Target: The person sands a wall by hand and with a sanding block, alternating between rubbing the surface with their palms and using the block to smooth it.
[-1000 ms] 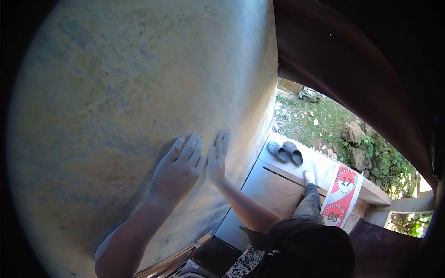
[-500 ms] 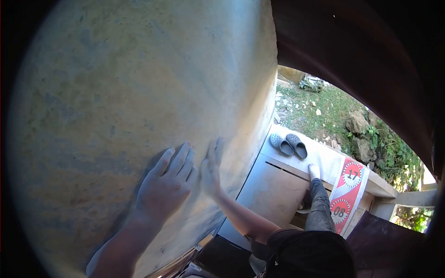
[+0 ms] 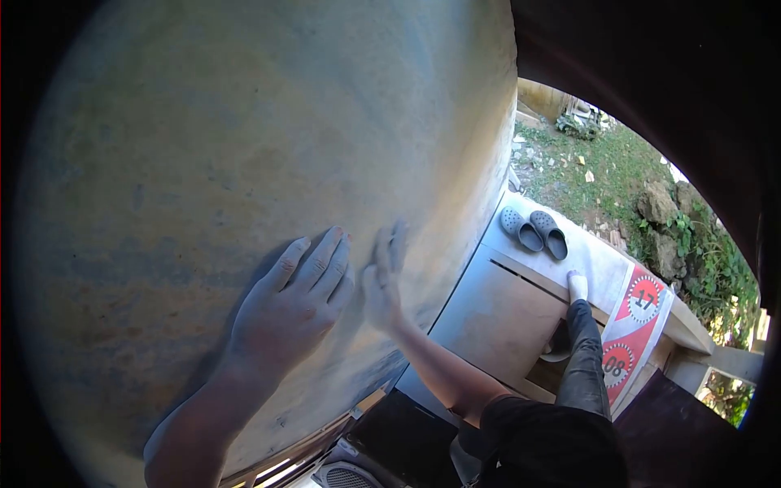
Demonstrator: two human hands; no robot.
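A broad wall (image 3: 268, 122) with a mottled yellowish-grey surface fills the left and middle of the view. My left hand (image 3: 297, 297) lies on it, fingers extended and a little apart, holding nothing. Just to its right, my right hand (image 3: 384, 281) is seen from the side against the same wall, with its fingers stretched out. That hand is slightly blurred, and its palm is mostly hidden. Both hands look pale, as if dusty.
Grey clogs (image 3: 533, 234) sit on a white ledge beside a red-and-white strip (image 3: 630, 333) numbered 17 and 08. My foot (image 3: 578, 285) rests there too. Below is a grey cabinet (image 3: 496, 325); a fan-like round grille (image 3: 342, 476) shows at the bottom. Rocks (image 3: 663, 220) lie outside.
The view has shifted, so the ledge and clogs appear farther right and higher. Both hands remain at the wall, and the right one appears slightly farther from the left.
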